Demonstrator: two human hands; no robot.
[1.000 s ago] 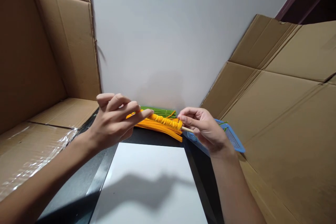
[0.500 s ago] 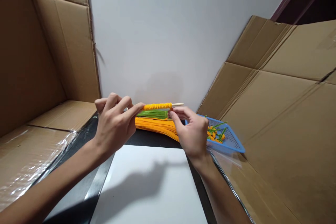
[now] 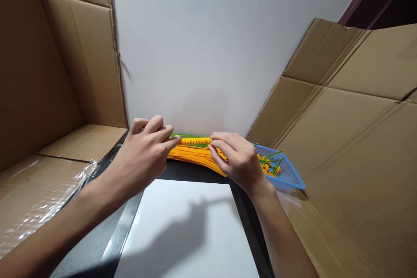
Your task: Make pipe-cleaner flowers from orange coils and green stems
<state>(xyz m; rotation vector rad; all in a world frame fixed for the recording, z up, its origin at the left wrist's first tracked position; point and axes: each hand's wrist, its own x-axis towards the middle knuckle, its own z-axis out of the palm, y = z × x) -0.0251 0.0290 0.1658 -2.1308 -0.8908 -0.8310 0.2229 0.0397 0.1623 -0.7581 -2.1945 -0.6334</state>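
The yellow coil has many close turns, held in the air above the far edge of the white board; if its winding is complete, I cannot tell. Beyond the board, orange strips and green strips lie loose, unwound. Past its right far corner, a blue basket has several small orange and green pieces. The left hand grips 1 coil end, knuckles raised; the right hand pinches narrowly at the other, fingers pointing left.
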